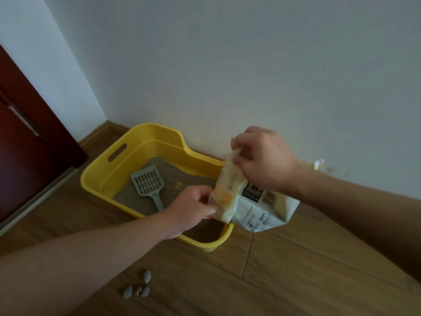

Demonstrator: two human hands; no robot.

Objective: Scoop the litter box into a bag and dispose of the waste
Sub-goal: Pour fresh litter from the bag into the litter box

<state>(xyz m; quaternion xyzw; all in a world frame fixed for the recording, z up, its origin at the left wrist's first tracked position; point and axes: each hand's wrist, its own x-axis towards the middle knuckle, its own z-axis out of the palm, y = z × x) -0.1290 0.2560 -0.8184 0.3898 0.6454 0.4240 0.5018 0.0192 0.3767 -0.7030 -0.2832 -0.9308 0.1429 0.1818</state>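
Note:
A yellow litter box [118, 160] stands on the wooden floor against the white wall, holding grey-brown litter [180, 179]. A grey slotted scoop [149, 183] lies flat on the litter, handle toward me. Over the box's right end, both hands hold a white and yellow printed bag [257, 208]. My right hand [264, 160] pinches the bag's top edge. My left hand [193, 208] grips its lower left edge. Several grey waste clumps [139, 287] lie on the floor in front of the box.
A dark red door [29, 137] with a metal handle stands at the left. Yellow and white scraps [319, 165] lie by the wall, behind my right forearm. Wooden floor stretches to the right of the box.

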